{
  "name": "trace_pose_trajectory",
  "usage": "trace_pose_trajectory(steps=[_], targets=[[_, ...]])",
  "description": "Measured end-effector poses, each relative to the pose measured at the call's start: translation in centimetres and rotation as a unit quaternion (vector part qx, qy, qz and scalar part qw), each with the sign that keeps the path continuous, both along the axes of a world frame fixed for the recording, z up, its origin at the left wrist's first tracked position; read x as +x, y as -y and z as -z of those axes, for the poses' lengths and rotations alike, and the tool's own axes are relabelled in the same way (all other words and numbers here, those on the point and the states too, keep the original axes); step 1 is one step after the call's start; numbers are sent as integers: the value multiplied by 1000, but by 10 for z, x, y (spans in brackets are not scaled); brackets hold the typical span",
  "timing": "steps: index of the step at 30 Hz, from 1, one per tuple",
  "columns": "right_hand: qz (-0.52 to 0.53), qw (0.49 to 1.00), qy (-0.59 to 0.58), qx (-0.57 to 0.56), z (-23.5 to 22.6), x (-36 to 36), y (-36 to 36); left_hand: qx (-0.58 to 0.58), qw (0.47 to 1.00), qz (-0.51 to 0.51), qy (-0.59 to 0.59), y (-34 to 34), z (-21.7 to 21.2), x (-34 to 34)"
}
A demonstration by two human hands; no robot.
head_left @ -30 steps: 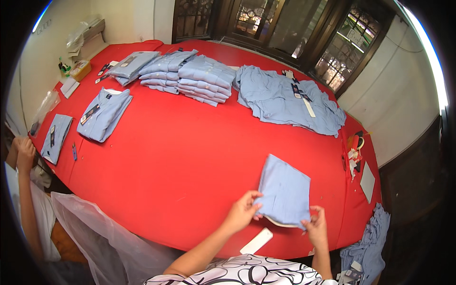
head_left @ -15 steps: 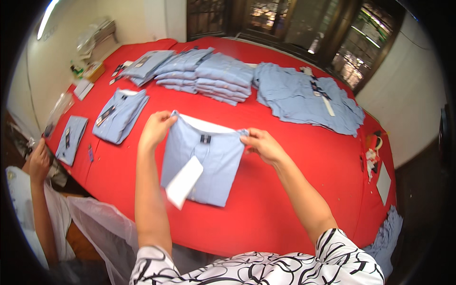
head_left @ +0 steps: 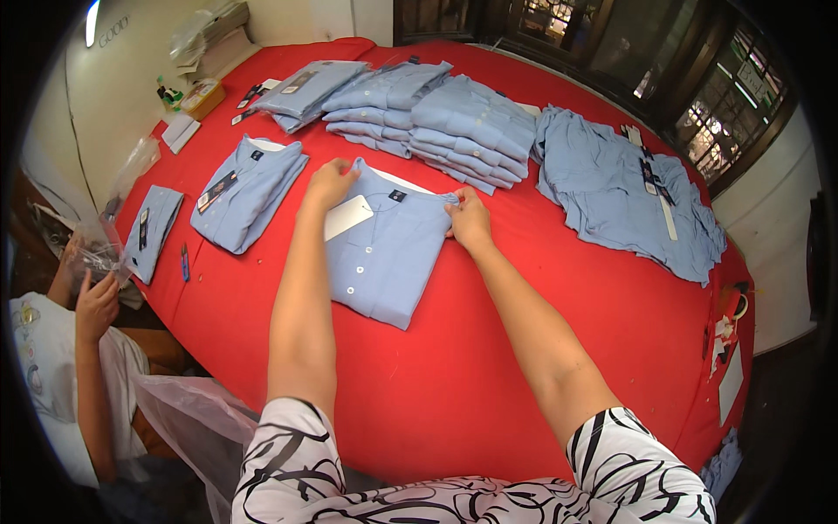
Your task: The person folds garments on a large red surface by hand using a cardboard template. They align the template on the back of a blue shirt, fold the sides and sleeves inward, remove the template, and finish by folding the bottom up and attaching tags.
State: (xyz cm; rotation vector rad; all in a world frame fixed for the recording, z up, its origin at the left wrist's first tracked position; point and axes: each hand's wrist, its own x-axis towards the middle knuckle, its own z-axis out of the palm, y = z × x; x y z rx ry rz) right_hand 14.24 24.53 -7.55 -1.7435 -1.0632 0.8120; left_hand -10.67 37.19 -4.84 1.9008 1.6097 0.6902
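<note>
Left hand (head_left: 330,183) grips far-left shoulder of folded light-blue shirt (head_left: 384,258); right hand (head_left: 470,220) pinches its far-right shoulder. Hands apart, one at each top corner. Shirt lies flat on red table (head_left: 489,367), buttons up, white card (head_left: 347,217) near collar. Left: second folded shirt (head_left: 249,192). Far: stack of folded shirts (head_left: 445,118). Far right: heap of unfolded shirts (head_left: 620,196). Near left: another person's hand (head_left: 96,306) holding clear plastic bag (head_left: 92,255).
</note>
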Motion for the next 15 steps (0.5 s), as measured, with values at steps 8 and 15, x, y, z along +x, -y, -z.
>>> trace_pose_trajectory(steps=[8, 15], targets=[[-52, 985, -164, 33, 3, 11, 10, 48, 964, 48, -258, 73, -36, -10], [207, 896, 350, 179, -25, 162, 65, 48, 968, 52, -242, 108, -58, 34]])
